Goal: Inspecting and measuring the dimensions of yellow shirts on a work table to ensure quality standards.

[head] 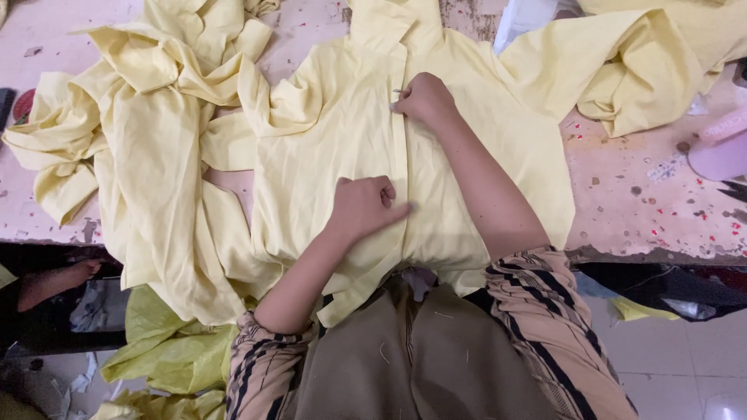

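two hands work one pale yellow shirt [327, 148] spread flat at the near edge of the bench [638, 202], its collar toward the far edge and its hem hanging off the near one. the left hand [366, 204] lies loosely curled on the front, index finger pressing the cloth beside the centre placket, gripping nothing. the right hand [424, 99] is closed in a pinch on the placket higher up; what sits between the fingertips is too small to tell. judged from this, keeping the left hand's pressure flat keeps the placket straight. more yellow garments [148, 117] lie heaped toward the left edge.
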